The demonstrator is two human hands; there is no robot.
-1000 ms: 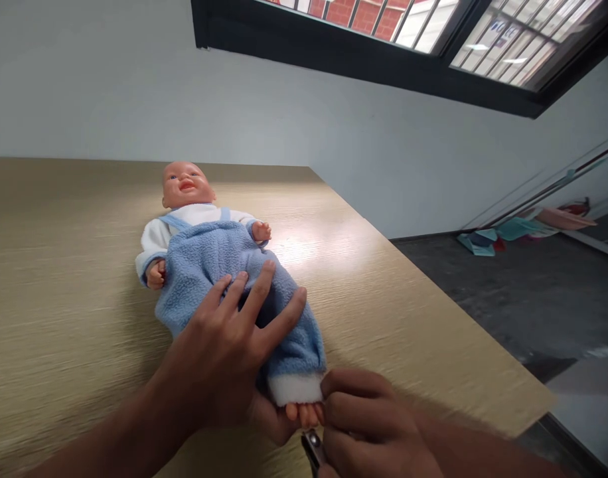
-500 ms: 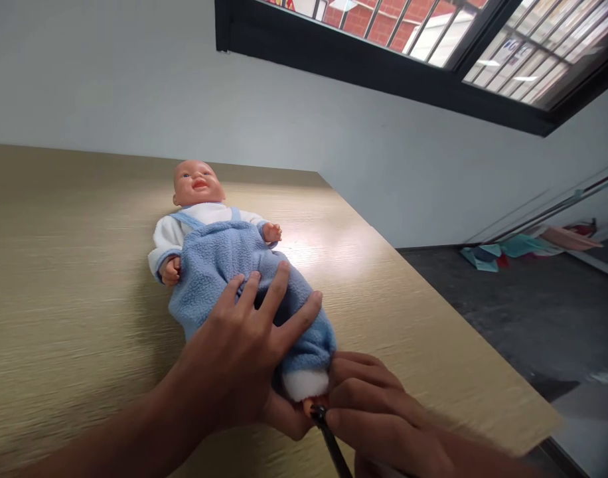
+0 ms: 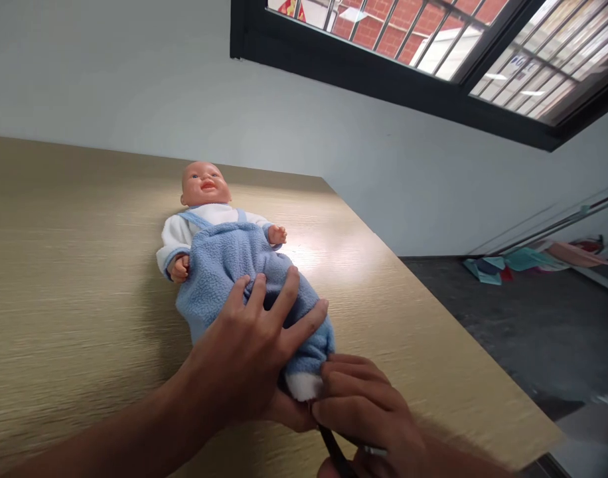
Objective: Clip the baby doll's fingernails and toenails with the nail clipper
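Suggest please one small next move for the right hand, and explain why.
Probably the right hand should ease the black nail clipper slightly up toward the toes. Its fingers hide the foot, and the clipper sits below the white cuff. The left hand is holding the leg of the baby doll steady, so a slow, small move seems safest.

Pale grey wall (image 3: 184, 86); black-framed barred window (image 3: 383, 73) above; beige wood-grain tabletop (image 3: 60, 265); dark floor (image 3: 508, 332), teal cloths (image 3: 483, 271) beyond.

Your bare forearms (image 3: 105, 428)
Your left hand (image 3: 239, 358) and right hand (image 3: 364, 411) show long, slim fingers and short nails.
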